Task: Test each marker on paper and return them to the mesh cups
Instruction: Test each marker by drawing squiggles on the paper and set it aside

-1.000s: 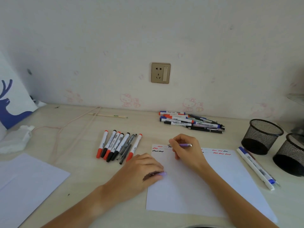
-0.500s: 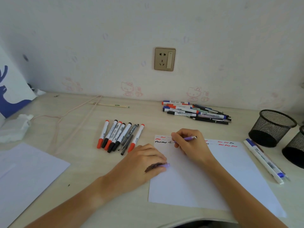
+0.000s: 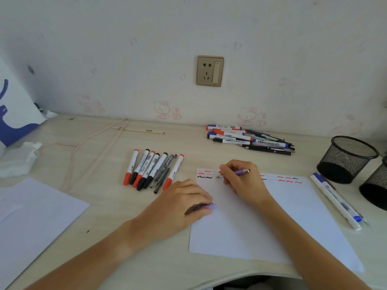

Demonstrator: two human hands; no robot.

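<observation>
My right hand (image 3: 243,181) grips a purple pen (image 3: 240,172) with its tip down on the white test sheet (image 3: 272,222), beside red and black squiggles near the sheet's top edge. My left hand (image 3: 180,208) rests on the sheet's left edge and holds the purple pen cap (image 3: 206,206). A row of red and black markers (image 3: 152,169) lies left of the sheet. A pile of markers and pens (image 3: 249,139) lies by the wall. Two blue-capped markers (image 3: 337,200) lie right of the sheet, next to two black mesh cups (image 3: 345,159).
Another white sheet (image 3: 31,218) lies at the front left. Crumpled tissue (image 3: 18,158) and a pink cord (image 3: 92,143) sit at the left, a thin stick (image 3: 138,130) near the wall. A wall socket (image 3: 210,71) is above the desk (image 3: 188,143).
The view has shifted a little between frames. My right hand with the purple pen has edged slightly along the top of the sheet; my left hand has stayed put.
</observation>
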